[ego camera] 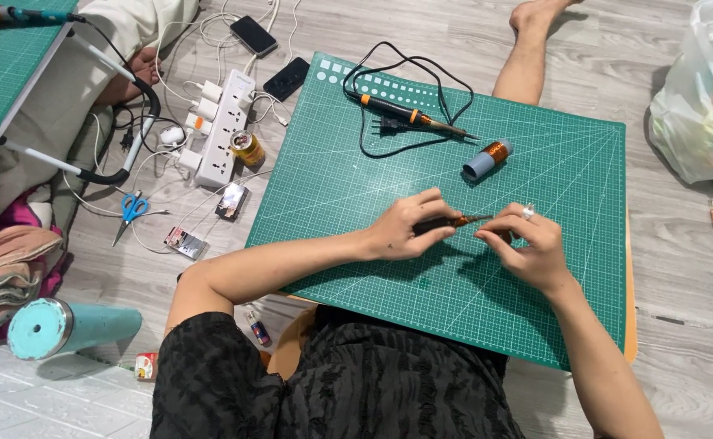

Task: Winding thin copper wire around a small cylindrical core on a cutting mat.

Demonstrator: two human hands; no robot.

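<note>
Head view: both hands meet over the middle of a green cutting mat (535, 268) that rests on the person's lap. The left hand (405, 228) is closed around a thin dark rod wrapped in copper wire (464, 219), fingers curled over its left end. The right hand (531, 244) pinches the rod's right end between thumb and fingertips; a ring shows on one finger. The rod lies roughly level, just above the mat, bridging the two hands.

Farther up the mat, a soldering iron (405, 112) with orange collar lies with its black cord looped around it. Just right of its tip sits a copper wire spool (488, 158) on a blue-grey core, tilted on its side, well apart from the hands.

Off the mat to the left, on the grey floor: a white power strip (224, 130) full of plugs, two phones (253, 35), blue-handled scissors (132, 210), a teal tumbler (67, 325) lying down. White plastic bag (702, 97) at the right edge.
</note>
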